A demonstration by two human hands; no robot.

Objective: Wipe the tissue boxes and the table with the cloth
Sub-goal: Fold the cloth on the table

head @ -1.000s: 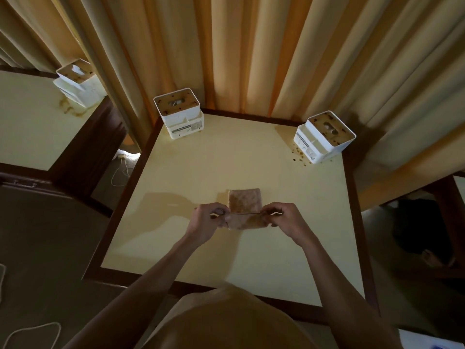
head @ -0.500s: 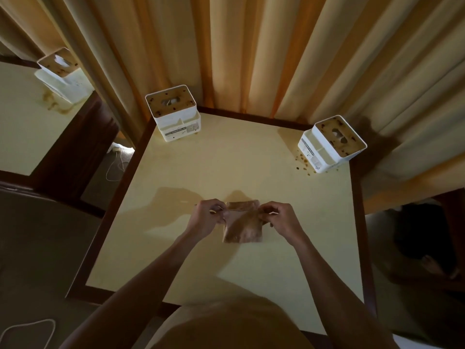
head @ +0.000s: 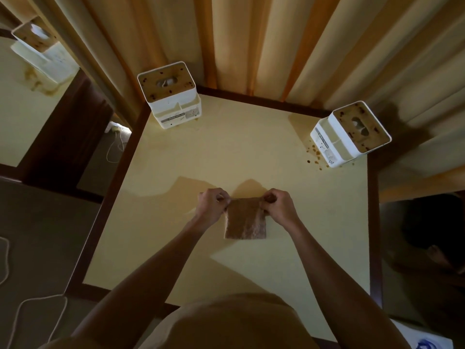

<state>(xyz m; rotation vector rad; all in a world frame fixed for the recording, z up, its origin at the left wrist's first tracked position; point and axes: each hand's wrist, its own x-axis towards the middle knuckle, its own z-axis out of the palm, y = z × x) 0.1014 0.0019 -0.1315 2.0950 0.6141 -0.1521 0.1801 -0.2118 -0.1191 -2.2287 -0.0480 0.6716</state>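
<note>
Left grip: left hand (head: 212,206) pinches the upper left corner of the cloth (head: 245,219).
Right grip: right hand (head: 278,207) pinches the upper right corner.
Cloth: folded, mid-counter (head: 176,187), held between both hands.
Done: no wiping evident.
Remaining: left tissue box (head: 171,95), right tissue box (head: 351,133), crumbs (head: 314,153) beside it, counter surface.

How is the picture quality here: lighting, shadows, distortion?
Head view: dim, warm light; arms throw broad shadows over the table behind the cloth; wide-angle bending slants the curtain folds and table edges; the far tissue box at the left edge looks soft.
</note>
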